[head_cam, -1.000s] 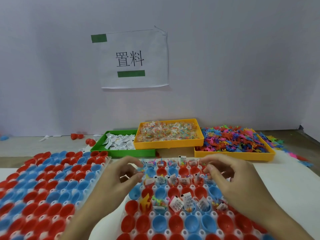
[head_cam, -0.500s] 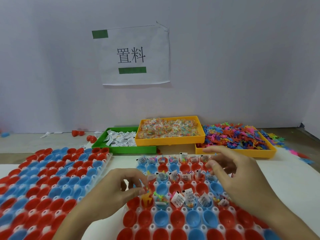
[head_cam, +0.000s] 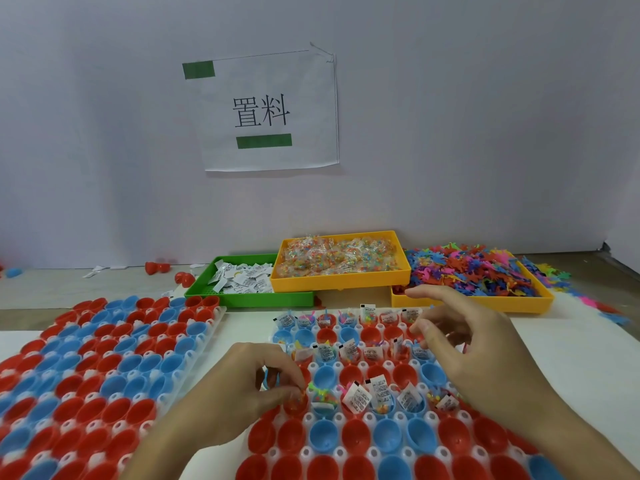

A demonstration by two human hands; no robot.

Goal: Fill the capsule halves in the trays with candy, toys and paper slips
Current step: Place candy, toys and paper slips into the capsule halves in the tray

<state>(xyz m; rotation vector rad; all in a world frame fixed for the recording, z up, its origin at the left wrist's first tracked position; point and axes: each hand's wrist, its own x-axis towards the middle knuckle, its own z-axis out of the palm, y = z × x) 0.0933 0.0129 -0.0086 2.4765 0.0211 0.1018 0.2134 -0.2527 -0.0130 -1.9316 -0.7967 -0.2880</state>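
Fingertips of my left hand (head_cam: 242, 393) are now pinching something small into a red plastic capsule half (head_cam: 296, 405), having dropped from the tray's far rows. Right hand (head_cam: 460, 344) is hovering loose, holding nothing I can see, so filling is advancing

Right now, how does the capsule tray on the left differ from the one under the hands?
The left tray holds only empty red and blue halves; the middle tray has several rows already stuffed with paper slips and toys. The left tray lies angled and untouched; both hands work over the middle one. Both are white trays holding red and blue halves.
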